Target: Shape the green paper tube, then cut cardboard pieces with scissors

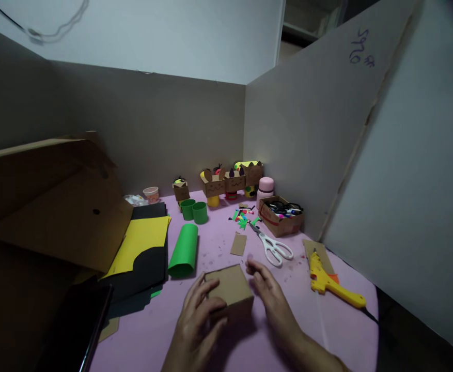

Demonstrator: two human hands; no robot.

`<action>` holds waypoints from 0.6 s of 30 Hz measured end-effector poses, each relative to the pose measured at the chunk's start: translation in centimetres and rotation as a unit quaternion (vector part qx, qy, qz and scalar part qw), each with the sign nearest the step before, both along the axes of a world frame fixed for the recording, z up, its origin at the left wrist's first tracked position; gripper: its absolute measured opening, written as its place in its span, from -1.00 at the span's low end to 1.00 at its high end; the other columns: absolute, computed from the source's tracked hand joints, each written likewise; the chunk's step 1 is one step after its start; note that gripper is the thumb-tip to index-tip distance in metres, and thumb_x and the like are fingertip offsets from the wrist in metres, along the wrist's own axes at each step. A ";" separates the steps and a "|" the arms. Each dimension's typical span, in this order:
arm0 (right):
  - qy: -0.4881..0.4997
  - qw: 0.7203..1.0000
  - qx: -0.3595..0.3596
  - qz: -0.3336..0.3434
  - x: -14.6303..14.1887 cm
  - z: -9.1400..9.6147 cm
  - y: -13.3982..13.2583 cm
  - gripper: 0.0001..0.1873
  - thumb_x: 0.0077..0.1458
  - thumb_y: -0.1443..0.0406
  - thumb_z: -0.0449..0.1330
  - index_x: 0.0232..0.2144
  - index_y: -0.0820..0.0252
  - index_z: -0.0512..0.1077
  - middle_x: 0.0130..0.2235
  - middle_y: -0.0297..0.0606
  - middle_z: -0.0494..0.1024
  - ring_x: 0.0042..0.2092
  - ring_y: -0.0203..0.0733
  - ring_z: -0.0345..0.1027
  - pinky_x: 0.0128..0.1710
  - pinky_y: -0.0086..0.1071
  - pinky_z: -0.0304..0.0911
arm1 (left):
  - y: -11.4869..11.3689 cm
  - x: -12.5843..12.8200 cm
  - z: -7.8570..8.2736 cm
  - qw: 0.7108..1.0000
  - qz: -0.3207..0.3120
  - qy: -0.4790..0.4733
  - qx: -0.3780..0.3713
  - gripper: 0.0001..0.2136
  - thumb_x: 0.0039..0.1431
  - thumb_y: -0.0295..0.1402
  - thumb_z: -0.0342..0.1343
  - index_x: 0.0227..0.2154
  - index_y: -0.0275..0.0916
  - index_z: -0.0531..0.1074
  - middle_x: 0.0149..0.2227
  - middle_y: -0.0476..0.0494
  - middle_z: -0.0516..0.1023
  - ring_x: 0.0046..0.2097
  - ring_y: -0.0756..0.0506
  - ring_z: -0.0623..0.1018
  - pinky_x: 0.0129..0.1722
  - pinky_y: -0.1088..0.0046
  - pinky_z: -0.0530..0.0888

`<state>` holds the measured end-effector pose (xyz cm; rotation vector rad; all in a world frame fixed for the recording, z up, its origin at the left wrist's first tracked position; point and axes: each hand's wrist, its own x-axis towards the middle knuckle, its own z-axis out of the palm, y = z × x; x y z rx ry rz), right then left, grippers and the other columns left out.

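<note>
At lower centre I see the cardboard box [230, 284], left hand [197, 316] clamped on it, presumably for steadiness; right hand [271, 297] unclosed beside it. Lower right, card [324, 254] under the glue gun [329, 284] probably shields the bench [294, 305].

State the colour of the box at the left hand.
The box is plain cardboard brown; it shows best in the head view, the only one here.

The single camera is worn on your head, and it looks forward and down over the pink table [218, 245]. Your left hand [198, 315] and right hand [275, 302] are near to it, low in view; the grey back panel [164, 119] stands farther away.
</note>
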<state>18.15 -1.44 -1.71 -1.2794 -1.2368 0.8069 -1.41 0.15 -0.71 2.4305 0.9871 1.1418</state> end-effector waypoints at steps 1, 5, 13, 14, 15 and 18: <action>-0.050 0.999 0.000 -0.019 0.5 0.4 0.9 -0.53 0.23 0.05 -0.09 0.05 0.18 0.23 0.10 -0.04 0.36 0.11 -0.04 0.24 0.04 -0.18 0.23 | 0.3 -0.2 -0.1 1.000 0.018 -0.003 0.023 -0.84 0.13 -0.45 0.07 -0.24 -0.07 0.37 0.09 -0.24 0.37 0.22 -0.25 0.25 0.02 -0.01 0.41; -0.175 0.984 -0.015 0.000 2.6 2.1 6.2 -0.62 0.07 0.24 0.21 -0.05 0.19 0.35 0.00 -0.13 0.44 0.03 -0.04 0.29 0.01 -0.16 0.24 | 1.4 -1.1 -0.4 0.993 0.056 -0.014 0.106 -0.79 0.12 -0.53 0.07 -0.20 -0.12 0.34 0.10 -0.29 0.32 0.26 -0.27 0.16 0.04 -0.01 0.39; -0.346 0.932 -0.106 -0.026 2.5 1.6 14.1 -0.67 0.17 0.24 0.17 -0.02 0.22 0.34 0.05 -0.15 0.38 0.02 -0.01 0.31 -0.01 0.00 0.24 | 2.8 -2.1 -1.1 0.990 0.085 -0.021 0.112 -0.83 0.15 -0.49 0.04 -0.20 -0.15 0.36 0.11 -0.30 0.34 0.26 -0.30 0.17 0.05 -0.02 0.37; -0.350 0.930 -0.108 -0.032 2.3 1.4 14.3 -0.67 0.17 0.24 0.17 -0.02 0.21 0.34 0.05 -0.15 0.38 0.02 -0.01 0.31 -0.01 0.00 0.24 | 2.9 -2.2 -1.1 0.991 0.089 -0.018 0.097 -0.83 0.15 -0.48 0.04 -0.20 -0.15 0.38 0.12 -0.30 0.34 0.26 -0.30 0.17 0.06 -0.02 0.36; -0.350 0.930 -0.109 -0.037 2.3 1.2 14.3 -0.67 0.17 0.24 0.16 -0.03 0.21 0.34 0.05 -0.15 0.38 0.02 -0.01 0.31 -0.01 -0.01 0.24 | 3.0 -2.3 -1.1 0.993 0.092 -0.012 0.078 -0.83 0.16 -0.46 0.03 -0.19 -0.15 0.38 0.13 -0.29 0.34 0.26 -0.29 0.18 0.07 -0.01 0.35; -0.328 0.937 -0.106 -0.050 2.2 0.7 14.2 -0.69 0.17 0.25 0.17 -0.04 0.22 0.35 0.04 -0.15 0.39 0.01 -0.02 0.32 -0.03 -0.02 0.26 | 3.4 -2.5 -1.0 0.994 0.100 -0.008 0.030 -0.83 0.17 -0.40 0.03 -0.17 -0.14 0.40 0.16 -0.29 0.31 0.25 -0.27 0.19 0.10 0.00 0.32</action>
